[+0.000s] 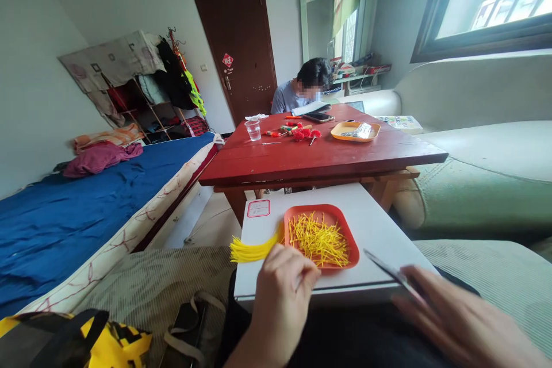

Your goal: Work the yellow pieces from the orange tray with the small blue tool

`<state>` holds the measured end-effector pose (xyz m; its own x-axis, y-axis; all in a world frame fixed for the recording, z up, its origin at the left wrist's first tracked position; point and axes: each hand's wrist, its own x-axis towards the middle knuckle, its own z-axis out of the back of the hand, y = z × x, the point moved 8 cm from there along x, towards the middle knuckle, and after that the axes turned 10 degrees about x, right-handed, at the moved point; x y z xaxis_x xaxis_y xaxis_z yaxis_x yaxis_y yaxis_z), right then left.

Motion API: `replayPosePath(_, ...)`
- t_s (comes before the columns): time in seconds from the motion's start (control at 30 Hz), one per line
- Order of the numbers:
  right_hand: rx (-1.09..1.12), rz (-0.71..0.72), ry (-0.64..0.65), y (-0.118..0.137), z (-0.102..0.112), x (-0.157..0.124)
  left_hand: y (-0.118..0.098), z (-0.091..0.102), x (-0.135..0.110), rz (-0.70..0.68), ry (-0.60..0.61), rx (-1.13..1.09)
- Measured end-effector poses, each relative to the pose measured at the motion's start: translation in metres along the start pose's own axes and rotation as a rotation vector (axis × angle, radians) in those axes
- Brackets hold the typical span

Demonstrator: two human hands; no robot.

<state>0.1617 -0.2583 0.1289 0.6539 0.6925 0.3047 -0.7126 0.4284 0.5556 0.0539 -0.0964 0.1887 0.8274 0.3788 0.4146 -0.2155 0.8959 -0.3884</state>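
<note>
My left hand (287,282) is closed in a pinch at the near left edge of an orange-red tray (354,250). Whatever lies between its fingertips is too small to make out. Many short yellow strands (319,238) are heaped loosely in the tray. A bundle of longer yellow strands (252,250) lies just left of the tray, partly behind my left hand. To the right, my right hand (444,310), blurred by motion, grips a slim pointed metal tool (386,267). Its tip points up and left toward the tray; the grip end is hidden in the hand.
The tray stands on a white box (379,224) across my lap. Beyond is a red table (276,164) with a plastic cup (253,130), red fuzzy pieces (304,134) and a yellow tray (374,131). A person (284,96) sits bent over its far side. A bed (107,190) stands left.
</note>
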Motion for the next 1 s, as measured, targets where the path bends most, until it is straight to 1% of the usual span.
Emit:
replayPosePath(0.03,-0.134,-0.056,0.032,-0.007,0.007,0.013,0.003,-0.001,0.01,-0.008,-0.003,0.082)
replayPosePath(0.07,-0.251,-0.119,0.078,-0.014,0.01,0.026,0.006,-0.005,0.02,-0.007,0.018,0.153)
replayPosePath(0.1,-0.344,-0.167,0.12,-0.019,0.013,0.038,0.011,-0.008,0.028,0.005,0.023,0.172)
replayPosePath(0.13,-0.404,-0.213,0.146,-0.024,0.014,0.049,0.016,-0.012,0.035,0.009,0.031,0.179)
replayPosePath(0.2,-0.455,-0.249,0.163,-0.026,0.013,0.065,0.028,-0.015,0.043,0.023,0.037,0.17)
replayPosePath(0.27,-0.454,-0.24,0.178,-0.022,0.007,0.074,0.042,-0.007,0.043,0.052,0.025,0.177)
replayPosePath(0.37,-0.435,-0.21,0.219,-0.013,-0.001,0.078,0.068,0.015,0.031,0.124,0.007,0.254)
replayPosePath(0.4,-0.428,-0.207,0.225,-0.01,-0.003,0.078,0.074,0.021,0.027,0.141,0.021,0.284)
replayPosePath(0.47,-0.419,-0.212,0.224,-0.005,-0.003,0.08,0.082,0.024,0.019,0.153,0.063,0.323)
replayPosePath(0.53,-0.41,-0.218,0.219,-0.002,-0.002,0.082,0.082,0.02,0.014,0.149,0.101,0.34)
replayPosePath(0.6,-0.403,-0.224,0.219,-0.001,-0.001,0.082,0.077,0.012,0.013,0.146,0.118,0.352)
replayPosePath(0.7,-0.391,-0.232,0.224,-0.001,0.003,0.077,0.069,0.003,0.014,0.147,0.119,0.375)
replayPosePath(0.77,-0.373,-0.243,0.214,-0.002,0.008,0.071,0.066,0.0,0.015,0.148,0.115,0.387)
replayPosePath(0.93,-0.315,-0.291,0.246,-0.009,0.013,0.054,0.066,0.004,0.014,0.156,0.078,0.356)
replayPosePath(1.0,-0.288,-0.295,0.236,-0.011,0.016,0.05,0.068,0.008,0.014,0.167,0.063,0.316)
